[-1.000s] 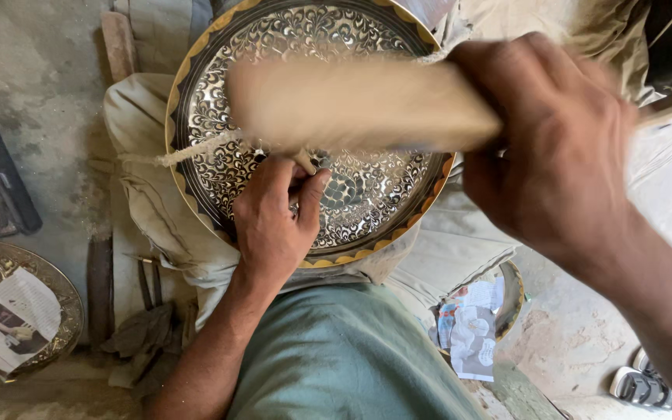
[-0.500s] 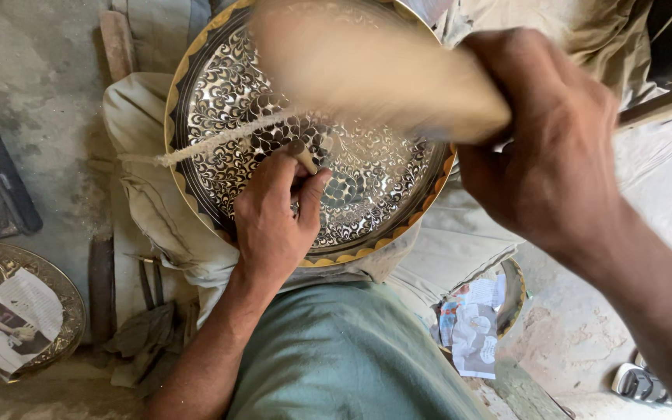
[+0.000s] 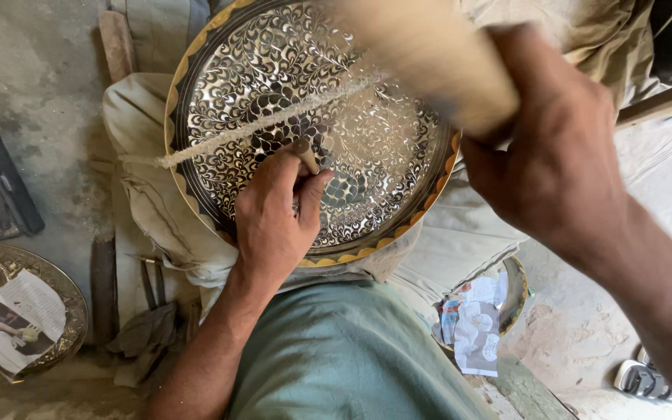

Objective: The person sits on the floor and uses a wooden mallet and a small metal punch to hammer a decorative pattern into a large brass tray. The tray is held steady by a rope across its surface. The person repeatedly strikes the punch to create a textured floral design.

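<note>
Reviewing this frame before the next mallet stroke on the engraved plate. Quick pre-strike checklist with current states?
1. Left hand pinches the small chisel against the round engraved plate: ok.
2. Chisel tip position on the pattern: cannot tell, fingers hide it.
3. Right hand grips the wooden mallet, raised above the plate: ok.
4. Mallet lined up over the chisel head: cannot tell, mallet blurred.
5. Plate rests on cloth-covered lap: ok.
6. A string lies across the plate near the chisel: not ok.

Mallet [image 3: 421,62] motion-blurred, head cut off top edge; chisel [image 3: 305,155] tip hidden behind left hand [image 3: 274,218]; tray [image 3: 313,132] top rim cropped.
</note>
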A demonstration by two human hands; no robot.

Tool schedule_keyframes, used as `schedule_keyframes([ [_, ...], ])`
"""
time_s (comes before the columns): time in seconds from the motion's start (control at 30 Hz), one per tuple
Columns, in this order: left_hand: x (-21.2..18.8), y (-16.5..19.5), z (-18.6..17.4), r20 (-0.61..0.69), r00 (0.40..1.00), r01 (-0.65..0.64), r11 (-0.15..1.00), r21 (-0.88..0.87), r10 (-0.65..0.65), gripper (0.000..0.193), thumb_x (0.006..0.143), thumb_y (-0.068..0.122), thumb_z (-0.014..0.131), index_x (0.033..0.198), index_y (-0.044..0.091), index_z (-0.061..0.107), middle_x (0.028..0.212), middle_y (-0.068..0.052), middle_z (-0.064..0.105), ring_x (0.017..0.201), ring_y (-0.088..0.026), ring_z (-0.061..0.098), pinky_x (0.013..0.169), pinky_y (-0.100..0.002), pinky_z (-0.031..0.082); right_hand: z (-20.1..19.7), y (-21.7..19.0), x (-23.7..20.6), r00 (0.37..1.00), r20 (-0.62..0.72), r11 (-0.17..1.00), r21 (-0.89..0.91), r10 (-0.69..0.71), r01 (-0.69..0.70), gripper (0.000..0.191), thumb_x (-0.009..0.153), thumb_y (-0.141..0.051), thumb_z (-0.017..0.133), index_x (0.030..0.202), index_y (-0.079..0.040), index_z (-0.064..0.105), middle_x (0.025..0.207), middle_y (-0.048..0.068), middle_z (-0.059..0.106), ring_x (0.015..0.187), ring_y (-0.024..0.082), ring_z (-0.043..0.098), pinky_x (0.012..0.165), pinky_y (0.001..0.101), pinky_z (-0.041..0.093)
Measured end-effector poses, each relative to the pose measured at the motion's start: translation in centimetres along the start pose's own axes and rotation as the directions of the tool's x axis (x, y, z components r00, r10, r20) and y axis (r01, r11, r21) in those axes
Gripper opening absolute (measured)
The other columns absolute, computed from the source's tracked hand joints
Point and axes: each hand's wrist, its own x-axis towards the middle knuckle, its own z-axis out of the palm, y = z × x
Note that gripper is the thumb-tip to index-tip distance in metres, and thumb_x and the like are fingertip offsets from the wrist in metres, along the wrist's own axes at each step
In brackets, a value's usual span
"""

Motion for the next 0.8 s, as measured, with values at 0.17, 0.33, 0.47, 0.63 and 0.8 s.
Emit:
schedule_keyframes([
  [0.17,-0.1,-0.1,-0.1,0.013,1.000,0.016,1.000,0.027,-0.016,0.021,0.101,0.014,0.075,0.105,0.002,0.059,0.088,-0.007,0.063,0.077,-0.021,0.066,0.067,-0.037,0.054,-0.3,-0.4,0.2,0.999,-0.011,0.999,-0.026,0.047,-0.047,0.040,0.087,0.002,0.072,0.125,-0.009,0.064,0.099,0.012,0.064,0.089,0.033,0.063,0.080,0.0432,0.045],
  [0.33,0.1,-0.1,-0.1,0.015,1.000,-0.004,0.999,0.033,0.004,0.020,0.101,0.015,0.074,0.107,0.003,0.059,0.092,-0.009,0.064,0.081,-0.024,0.067,0.070,-0.039,0.054,-1.0,-0.8,0.5,0.991,-0.079,0.969,-0.235,-0.104,0.083,0.044,0.080,0.003,0.075,0.122,-0.010,0.066,0.101,0.011,0.067,0.087,0.031,0.063,0.078,0.0448,0.045],
  [0.47,0.1,-0.2,-0.1,0.019,0.999,-0.029,1.000,0.000,0.029,0.025,0.102,0.014,0.073,0.119,0.001,0.059,0.095,-0.010,0.065,0.083,-0.024,0.068,0.071,-0.039,0.055,-1.3,-1.4,1.0,0.994,-0.043,0.963,0.256,0.098,-0.084,0.037,0.091,-0.005,0.068,0.125,-0.010,0.056,0.102,0.008,0.066,0.098,0.025,0.064,0.083,0.0391,0.050],
  [0.63,0.1,-0.4,-0.1,0.038,0.999,-0.009,1.000,-0.008,0.009,0.022,0.103,0.014,0.072,0.116,0.003,0.058,0.095,-0.010,0.066,0.083,-0.025,0.068,0.071,-0.039,0.055,-1.7,-1.6,1.3,0.992,-0.014,0.925,-0.364,-0.123,0.110,0.024,0.090,-0.006,0.081,0.108,-0.012,0.067,0.084,0.008,0.068,0.075,0.028,0.067,0.069,0.0443,0.051],
  [0.8,0.3,-0.4,-0.1,0.036,0.999,-0.036,0.999,0.014,0.035,0.023,0.102,0.014,0.073,0.116,0.002,0.058,0.093,-0.010,0.064,0.080,-0.024,0.067,0.068,-0.039,0.054,-0.8,-1.0,0.3,0.999,-0.031,0.990,0.137,0.030,-0.026,0.018,0.098,-0.007,0.067,0.114,-0.007,0.058,0.101,0.009,0.066,0.090,0.024,0.067,0.080,0.0366,0.051],
])
